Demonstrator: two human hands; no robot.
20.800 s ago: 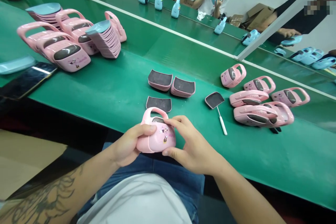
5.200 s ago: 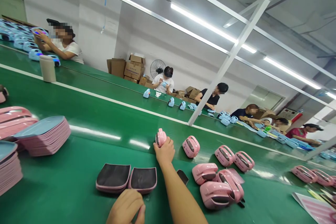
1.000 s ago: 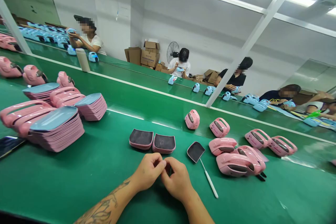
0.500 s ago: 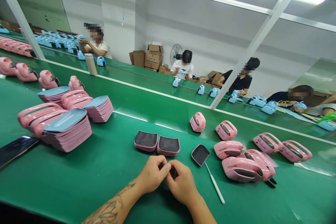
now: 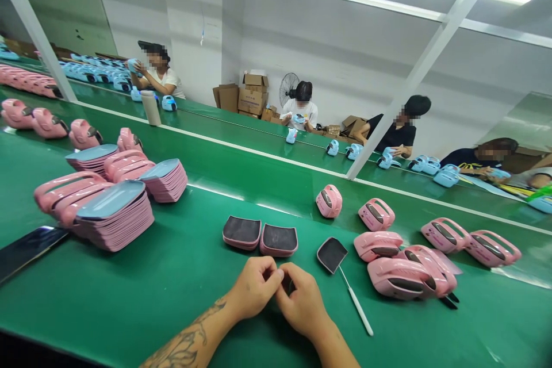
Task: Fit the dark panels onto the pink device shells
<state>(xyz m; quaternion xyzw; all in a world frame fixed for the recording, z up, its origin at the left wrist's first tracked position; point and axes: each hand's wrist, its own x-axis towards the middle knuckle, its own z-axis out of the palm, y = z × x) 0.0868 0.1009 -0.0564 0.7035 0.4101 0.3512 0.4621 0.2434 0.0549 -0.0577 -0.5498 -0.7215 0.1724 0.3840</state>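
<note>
My left hand (image 5: 255, 287) and my right hand (image 5: 302, 305) meet over the green table (image 5: 185, 299), fingertips pinched together on a small dark piece that is mostly hidden between them. Just beyond the hands lie two short stacks of dark panels with pink rims (image 5: 260, 237). To their right lies one dark panel on a white stick (image 5: 340, 270). Farther right lie several pink toy shells (image 5: 405, 267), and one pink shell (image 5: 329, 202) stands alone behind the stick.
At the left sit stacks of pink and blue plates (image 5: 114, 215) with pink shells (image 5: 64, 195), plus a black phone (image 5: 26, 246) at the near edge. A white strip (image 5: 259, 155) divides the belts. Several people across handle blue toys (image 5: 340, 148). A slanted white post (image 5: 414, 75) rises at right.
Over the last second my hands stay pinched together in the same spot; only the view drifts slightly. Five seconds ago my right hand was reaching out with a pink shell at the belt.
</note>
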